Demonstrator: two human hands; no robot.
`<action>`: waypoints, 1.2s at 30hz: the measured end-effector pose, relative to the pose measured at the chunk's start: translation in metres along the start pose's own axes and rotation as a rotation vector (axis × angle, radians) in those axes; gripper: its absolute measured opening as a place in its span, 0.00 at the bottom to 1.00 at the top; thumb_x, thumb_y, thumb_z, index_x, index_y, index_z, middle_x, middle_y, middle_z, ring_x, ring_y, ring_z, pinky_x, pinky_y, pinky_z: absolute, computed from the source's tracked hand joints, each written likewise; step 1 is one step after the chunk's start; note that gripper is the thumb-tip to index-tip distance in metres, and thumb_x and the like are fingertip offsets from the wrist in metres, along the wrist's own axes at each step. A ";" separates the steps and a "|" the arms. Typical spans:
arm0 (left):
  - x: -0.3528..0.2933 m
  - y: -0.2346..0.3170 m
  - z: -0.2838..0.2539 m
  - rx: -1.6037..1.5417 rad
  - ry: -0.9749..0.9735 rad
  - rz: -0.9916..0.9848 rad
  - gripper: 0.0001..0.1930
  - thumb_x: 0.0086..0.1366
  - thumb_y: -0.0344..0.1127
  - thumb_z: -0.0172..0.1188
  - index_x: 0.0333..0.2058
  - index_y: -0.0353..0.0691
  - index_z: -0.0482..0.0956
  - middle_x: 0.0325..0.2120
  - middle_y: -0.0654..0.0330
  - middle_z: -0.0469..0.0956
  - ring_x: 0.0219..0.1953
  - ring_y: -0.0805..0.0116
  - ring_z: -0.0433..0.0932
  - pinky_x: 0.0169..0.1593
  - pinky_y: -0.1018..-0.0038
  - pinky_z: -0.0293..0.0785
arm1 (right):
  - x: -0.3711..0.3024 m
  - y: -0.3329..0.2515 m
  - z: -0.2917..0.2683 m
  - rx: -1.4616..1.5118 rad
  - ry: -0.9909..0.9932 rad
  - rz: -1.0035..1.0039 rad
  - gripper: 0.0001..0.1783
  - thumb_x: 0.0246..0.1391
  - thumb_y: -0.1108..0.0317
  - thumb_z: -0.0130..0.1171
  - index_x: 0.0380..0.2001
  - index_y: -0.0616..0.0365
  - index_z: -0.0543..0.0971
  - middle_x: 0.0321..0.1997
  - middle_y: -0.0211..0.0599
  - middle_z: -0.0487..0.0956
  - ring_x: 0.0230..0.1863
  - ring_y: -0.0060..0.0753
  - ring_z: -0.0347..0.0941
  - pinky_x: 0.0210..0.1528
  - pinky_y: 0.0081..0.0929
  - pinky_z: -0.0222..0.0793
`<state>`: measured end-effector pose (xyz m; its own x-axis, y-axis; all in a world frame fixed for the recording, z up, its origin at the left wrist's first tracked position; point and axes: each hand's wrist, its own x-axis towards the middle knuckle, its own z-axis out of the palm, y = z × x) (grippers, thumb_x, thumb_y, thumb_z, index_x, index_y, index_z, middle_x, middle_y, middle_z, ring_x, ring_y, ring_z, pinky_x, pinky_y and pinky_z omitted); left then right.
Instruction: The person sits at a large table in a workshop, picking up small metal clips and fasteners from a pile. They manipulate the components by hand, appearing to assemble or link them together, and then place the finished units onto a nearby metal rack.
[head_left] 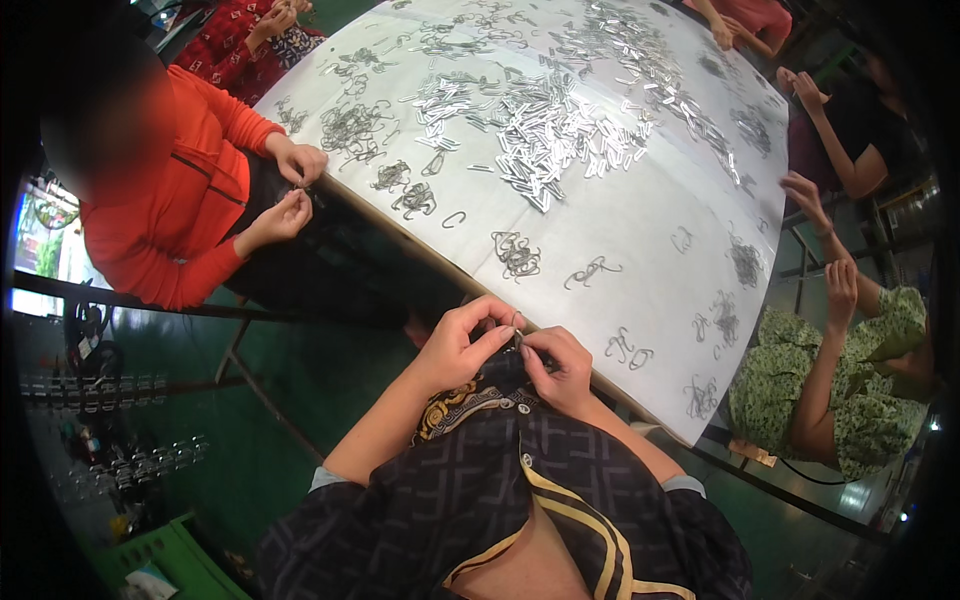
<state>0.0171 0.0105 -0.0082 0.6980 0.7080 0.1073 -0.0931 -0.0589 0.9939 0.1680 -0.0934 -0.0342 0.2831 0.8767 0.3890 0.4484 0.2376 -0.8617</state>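
Right at the near edge of the white-topped table (640, 265), my two hands meet in front of my body. My left hand (462, 343) is closed, its thumb and forefinger pinching a small metal piece (518, 338). Opposite it, my right hand (562, 367) pinches the same piece from the other side. The fingers cover most of it, so its full shape cannot be told. Just beyond my hands lies a small heap of curved wire hooks (515, 255), with a few loose hooks (592, 270) to its right.
A large pile of short silvery strips (560, 140) covers the table's middle. More hook heaps (358, 130) lie along the edges. A person in an orange jacket (215, 150) works at my left; a person in patterned green (850, 380) sits at the right. Others stand around the far side.
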 end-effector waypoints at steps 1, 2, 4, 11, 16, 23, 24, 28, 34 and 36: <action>-0.002 -0.001 0.001 -0.032 0.004 -0.029 0.04 0.64 0.27 0.56 0.37 0.33 0.74 0.32 0.61 0.80 0.28 0.79 0.70 0.35 0.80 0.67 | 0.002 0.001 -0.003 -0.022 -0.009 -0.011 0.08 0.44 0.78 0.64 0.31 0.61 0.80 0.30 0.40 0.80 0.33 0.40 0.76 0.36 0.30 0.71; -0.003 -0.002 0.002 -0.065 0.008 -0.058 0.04 0.64 0.27 0.55 0.37 0.33 0.74 0.33 0.60 0.81 0.28 0.78 0.70 0.35 0.80 0.68 | 0.005 0.004 -0.007 -0.108 0.021 -0.041 0.09 0.44 0.75 0.64 0.32 0.61 0.80 0.33 0.41 0.80 0.36 0.42 0.76 0.40 0.33 0.70; -0.004 -0.001 0.000 0.014 0.013 -0.033 0.04 0.64 0.27 0.55 0.36 0.33 0.73 0.33 0.60 0.82 0.28 0.78 0.70 0.35 0.79 0.68 | 0.011 0.023 -0.020 -0.308 0.026 -0.048 0.19 0.48 0.67 0.63 0.44 0.62 0.78 0.48 0.51 0.76 0.50 0.51 0.71 0.54 0.42 0.63; -0.003 0.004 -0.002 0.154 0.014 -0.018 0.03 0.63 0.26 0.55 0.35 0.33 0.73 0.33 0.59 0.82 0.26 0.76 0.70 0.33 0.79 0.69 | 0.035 0.060 -0.034 -0.868 -0.110 0.258 0.33 0.56 0.50 0.59 0.59 0.59 0.69 0.67 0.59 0.60 0.70 0.59 0.49 0.69 0.59 0.38; -0.005 0.007 -0.007 0.172 0.038 0.010 0.03 0.62 0.25 0.55 0.35 0.34 0.74 0.33 0.59 0.82 0.27 0.75 0.71 0.34 0.78 0.69 | 0.065 0.054 -0.028 -0.817 -0.146 0.185 0.33 0.55 0.51 0.59 0.59 0.58 0.70 0.67 0.57 0.60 0.71 0.58 0.49 0.69 0.61 0.39; -0.007 0.014 -0.011 0.176 -0.013 -0.071 0.02 0.65 0.24 0.53 0.36 0.34 0.71 0.37 0.56 0.81 0.40 0.74 0.77 0.47 0.75 0.72 | 0.176 0.107 0.012 -0.775 -0.225 0.034 0.29 0.55 0.52 0.59 0.60 0.44 0.70 0.69 0.52 0.58 0.71 0.55 0.50 0.69 0.60 0.42; -0.007 0.014 -0.011 0.192 -0.009 -0.052 0.02 0.65 0.25 0.53 0.36 0.34 0.71 0.36 0.56 0.81 0.39 0.75 0.77 0.46 0.75 0.72 | 0.186 0.111 0.019 -0.818 -0.253 0.022 0.29 0.55 0.51 0.58 0.60 0.42 0.71 0.70 0.51 0.58 0.71 0.55 0.50 0.70 0.59 0.42; -0.009 0.014 -0.008 0.189 0.015 -0.058 0.02 0.65 0.24 0.53 0.36 0.34 0.72 0.36 0.57 0.81 0.38 0.75 0.77 0.46 0.76 0.72 | 0.208 0.126 0.034 -0.861 -0.325 0.004 0.26 0.58 0.54 0.55 0.60 0.38 0.70 0.70 0.43 0.60 0.72 0.51 0.51 0.69 0.62 0.42; -0.005 0.007 -0.006 0.149 0.066 -0.007 0.04 0.63 0.25 0.55 0.36 0.33 0.75 0.35 0.59 0.81 0.29 0.74 0.74 0.36 0.78 0.71 | 0.202 0.152 0.026 -0.806 -0.194 -0.042 0.20 0.58 0.65 0.54 0.54 0.48 0.74 0.64 0.39 0.68 0.68 0.49 0.57 0.68 0.53 0.52; -0.003 0.005 -0.004 0.144 0.060 -0.005 0.04 0.62 0.25 0.55 0.36 0.33 0.75 0.34 0.59 0.81 0.29 0.74 0.74 0.36 0.77 0.72 | 0.191 0.148 0.016 -0.808 -0.177 -0.034 0.17 0.58 0.66 0.54 0.52 0.49 0.77 0.62 0.41 0.71 0.66 0.50 0.60 0.66 0.44 0.57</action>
<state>0.0118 0.0111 -0.0039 0.6543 0.7490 0.1045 0.0164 -0.1522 0.9882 0.2751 0.1156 -0.0921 0.1510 0.9432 0.2959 0.9448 -0.0496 -0.3240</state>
